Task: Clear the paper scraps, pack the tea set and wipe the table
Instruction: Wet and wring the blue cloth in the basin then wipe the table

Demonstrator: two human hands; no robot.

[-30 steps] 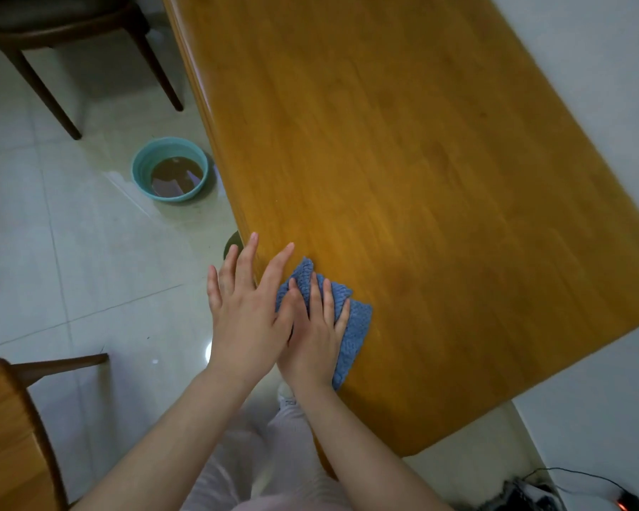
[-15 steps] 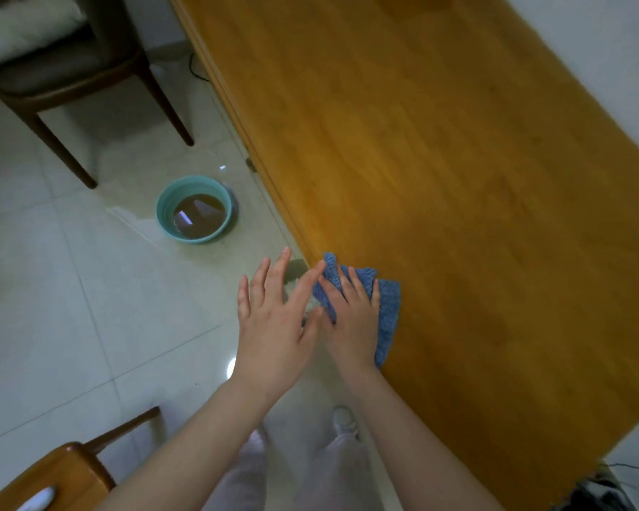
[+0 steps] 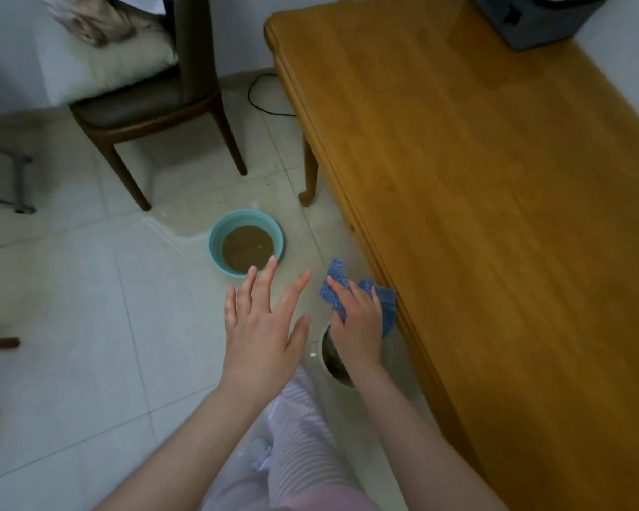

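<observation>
**Cloth bunched at the table's left edge**

The person's right hand [image 3: 358, 326] has its fingers curled over a blue cloth [image 3: 384, 306] and grips it in a crumpled bunch. The cloth is held just off the left edge of the wooden table [image 3: 495, 223], near the near end. One corner sits right at the rim, though I can't tell whether it touches the wood.

The left hand [image 3: 264, 333] hovers just left of the right one, above the tiled floor. Its palm faces down, its fingers are straight and fanned apart, and it holds nothing.

Just beyond the fingertips, a teal basin [image 3: 214, 248] of brown water stands on the floor. Under the right wrist is a pale round container [image 3: 312, 354] with a dark opening. A dark chair [image 3: 152, 105] stands further back on the left, and a grey box [image 3: 532, 24] sits on the table's far end.
</observation>
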